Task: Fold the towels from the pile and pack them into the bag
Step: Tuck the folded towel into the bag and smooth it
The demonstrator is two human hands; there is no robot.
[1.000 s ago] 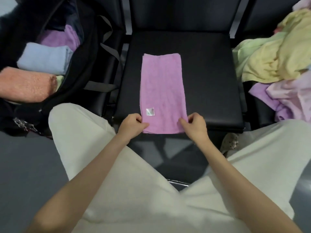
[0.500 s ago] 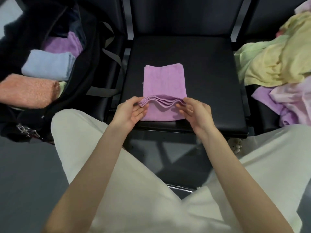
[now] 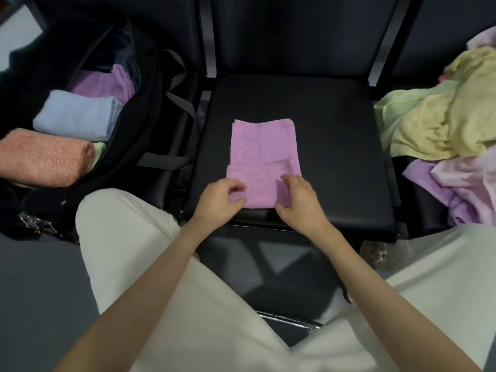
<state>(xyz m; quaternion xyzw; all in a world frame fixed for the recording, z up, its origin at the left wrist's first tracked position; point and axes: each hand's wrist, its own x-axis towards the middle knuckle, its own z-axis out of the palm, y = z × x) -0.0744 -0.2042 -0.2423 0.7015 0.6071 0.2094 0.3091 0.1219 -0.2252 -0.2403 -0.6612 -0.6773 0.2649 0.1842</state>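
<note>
A pink towel (image 3: 264, 146) lies lengthwise on the black seat (image 3: 335, 157) in front of me. Its near end is folded over onto itself, with the folded layer's edge across the middle. My left hand (image 3: 218, 204) pinches the near left corner of the fold. My right hand (image 3: 302, 201) grips the near right corner, fingers curled over the cloth. The open black bag (image 3: 150, 111) stands on the left with folded orange (image 3: 45, 157), blue (image 3: 77, 114) and purple (image 3: 104, 84) towels inside. The loose towel pile (image 3: 440, 116) sits on the right.
The pile holds yellow, green, lilac and pale pink towels on the seat to the right. Grey bag straps (image 3: 161, 159) hang between the bag and the middle seat. My legs in white trousers (image 3: 128, 251) flank the seat's front edge.
Both hands lifted the towel's near end, carried it away from me and laid it over the middle. They then came back to the new near fold.
</note>
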